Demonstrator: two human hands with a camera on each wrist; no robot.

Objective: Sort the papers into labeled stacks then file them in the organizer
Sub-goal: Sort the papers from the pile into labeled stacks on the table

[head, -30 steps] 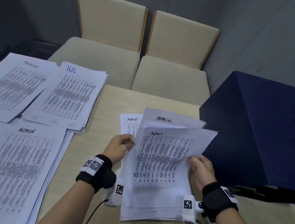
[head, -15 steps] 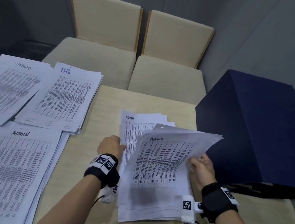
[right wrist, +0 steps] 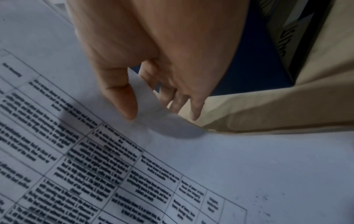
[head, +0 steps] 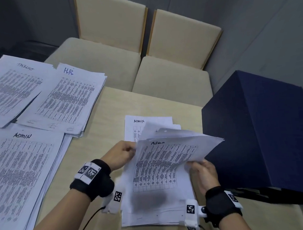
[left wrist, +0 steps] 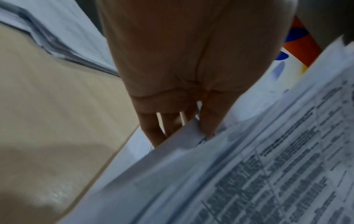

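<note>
**Unsorted pile, top sheets lifted at both edges**

Table (head: 112, 106): light wood, two beige chairs (head: 144, 50) pushed in at the far side.

Organizer (head: 262, 131): large dark-blue box standing at my right on the table, its near corner just beside the pile I work on.

Sorted stacks at my left, all flat on the table: the ADMIN stack (head: 23, 174) nearest me; the HR stack (head: 65, 99) beyond it, overlapping its far edge; a third stack (head: 12, 88) at far left, its heading not legible.

Working pile (head: 156, 210): in front of me, between the wrists. A sheet headed ADMIN (head: 139, 122) shows flat at its far end.

Lifted sheets (head: 168, 161): a few pages, the top one headed "Admin", raised off the pile and bowed upward, near end on the pile.

Left hand (head: 119, 156): thumb (left wrist: 212, 118) over and fingers (left wrist: 151, 128) under the left edge of the lifted sheets; pinching them.

Right hand (head: 203, 173): thumb (right wrist: 122, 100) on top, fingers (right wrist: 195, 106) below the right edge of the top sheet; also pinching, paper curled between them.
</note>
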